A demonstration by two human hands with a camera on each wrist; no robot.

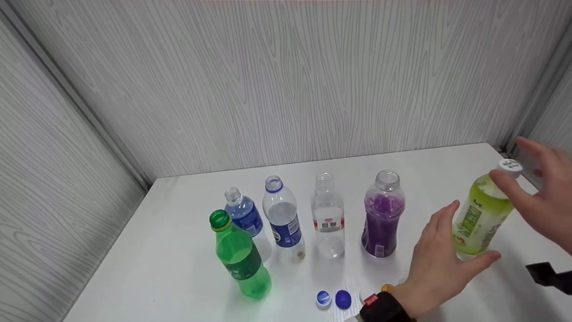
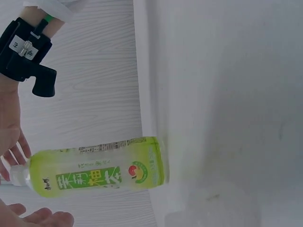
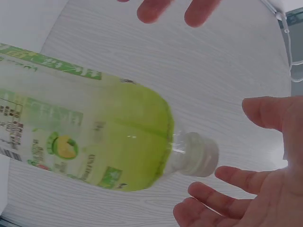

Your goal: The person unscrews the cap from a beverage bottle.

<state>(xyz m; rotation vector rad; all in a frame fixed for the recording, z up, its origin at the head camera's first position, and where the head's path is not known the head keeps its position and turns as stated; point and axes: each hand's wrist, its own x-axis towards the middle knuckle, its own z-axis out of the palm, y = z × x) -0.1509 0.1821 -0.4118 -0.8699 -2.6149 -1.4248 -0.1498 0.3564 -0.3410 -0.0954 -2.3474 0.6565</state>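
A green-labelled drink bottle (image 1: 482, 214) with a white cap (image 1: 510, 165) stands upright at the right of the table. My left hand (image 1: 440, 259) is beside its lower body, fingers extended and thumb spread away, with a gap to the label. Around the cap's height my right hand (image 1: 547, 197) is held with thumb and fingers apart. In the right wrist view the right hand (image 3: 258, 189) has a fingertip close to the cap (image 3: 203, 153); whether it touches, I cannot tell. Left fingertips (image 3: 154, 10) show at that view's top edge, away from the bottle.
Uncapped bottles stand left of my hands: a purple one (image 1: 382, 219), a clear one (image 1: 329, 223), two with blue labels (image 1: 286, 219) (image 1: 245, 214) and a green one (image 1: 243, 259). Loose caps (image 1: 343, 299) lie near the front, some partly hidden by my left wrist. Panels (image 1: 290, 80) enclose the table.
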